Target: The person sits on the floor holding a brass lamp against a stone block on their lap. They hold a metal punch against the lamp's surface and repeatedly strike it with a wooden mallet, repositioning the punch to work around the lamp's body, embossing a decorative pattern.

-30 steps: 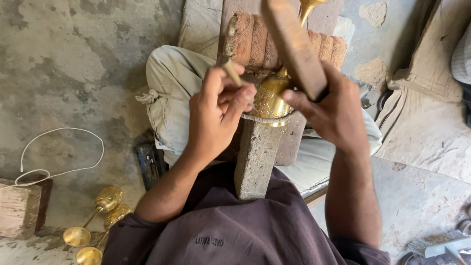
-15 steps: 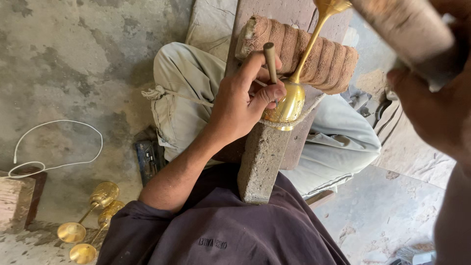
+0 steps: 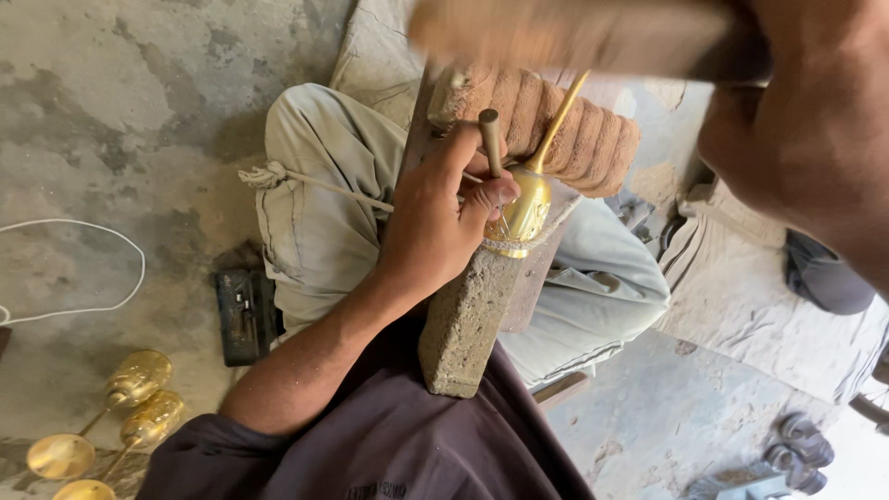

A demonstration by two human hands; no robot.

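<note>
The left hand point(image 3: 440, 227) closes around a slim round-headed metal punch point(image 3: 490, 139), its tip on a shiny brass goblet point(image 3: 526, 208) lying across the end of a rough grey stone block point(image 3: 468, 319) in the person's lap. The right hand point(image 3: 815, 130), close and blurred, grips a wooden mallet point(image 3: 565, 37). Behind sits a ribbed, cord-wound roll point(image 3: 565, 125). Two more brass goblets point(image 3: 130, 407) lie on the concrete floor point(image 3: 120, 120) beside a black case point(image 3: 243, 313)

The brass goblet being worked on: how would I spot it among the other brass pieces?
Find the grey stone block standing between the seated person's knees. On its top rests the brass goblet, pinched by the left hand, which also holds a short punch against it. Unlike the finished goblets lying on the floor, its thin stem points up.
</note>
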